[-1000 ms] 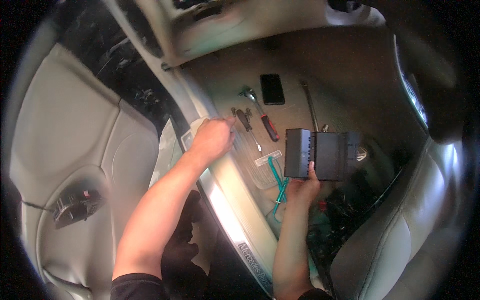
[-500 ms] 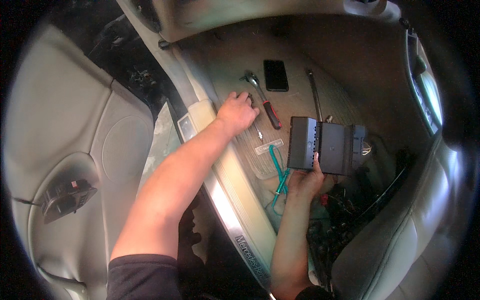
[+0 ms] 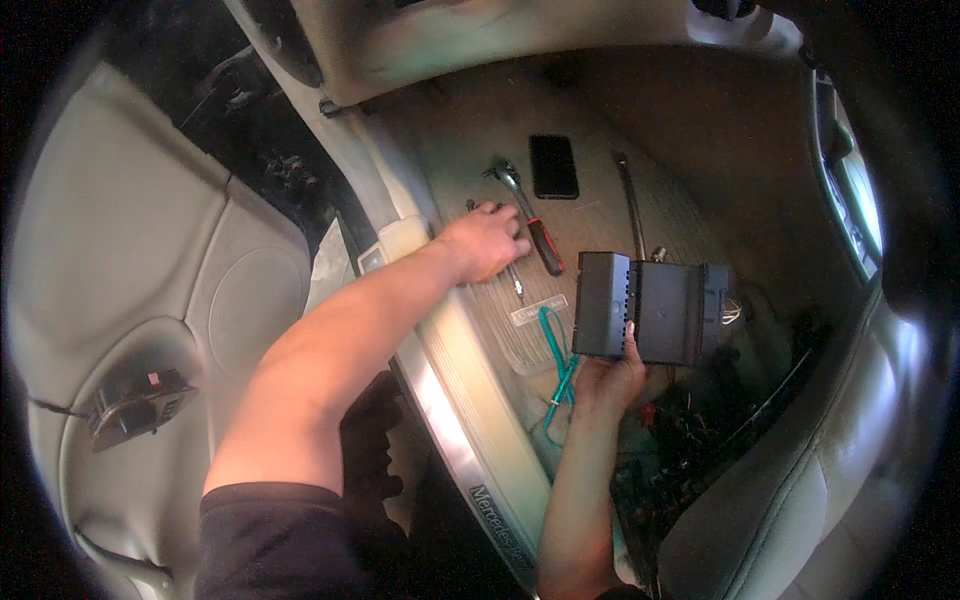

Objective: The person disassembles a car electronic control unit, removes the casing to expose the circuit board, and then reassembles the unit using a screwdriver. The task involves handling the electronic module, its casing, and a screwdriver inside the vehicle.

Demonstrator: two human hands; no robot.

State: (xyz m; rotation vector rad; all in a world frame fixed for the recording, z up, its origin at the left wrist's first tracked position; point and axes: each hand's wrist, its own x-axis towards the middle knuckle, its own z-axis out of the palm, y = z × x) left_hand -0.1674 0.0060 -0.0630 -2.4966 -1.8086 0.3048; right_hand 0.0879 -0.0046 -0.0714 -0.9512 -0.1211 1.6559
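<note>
My left hand [image 3: 485, 243] reaches down to the floor mat with its fingers curled over a slim metal tool [image 3: 516, 281]. The tool's bright tip sticks out below the fingers, and the hand hides its middle. Right beside the fingers lies a ratchet [image 3: 535, 225] with a black and red handle. My right hand [image 3: 612, 380] holds up a black electronic box [image 3: 665, 310] from below, its thumb against the vented front. Pale wires [image 3: 732, 310] show at the box's right end.
A black phone [image 3: 554, 167] and a long dark bar [image 3: 631, 205] lie on the mat. Below the box are a teal cord [image 3: 558, 365] and a dark wire tangle [image 3: 700, 400]. The door sill [image 3: 470, 410] runs along the left, the seat [image 3: 770, 500] on the right.
The whole view has shifted slightly. My left hand has moved a little to the right over the tool, whose dark end now shows left of the fingers. My right hand still holds the box.
</note>
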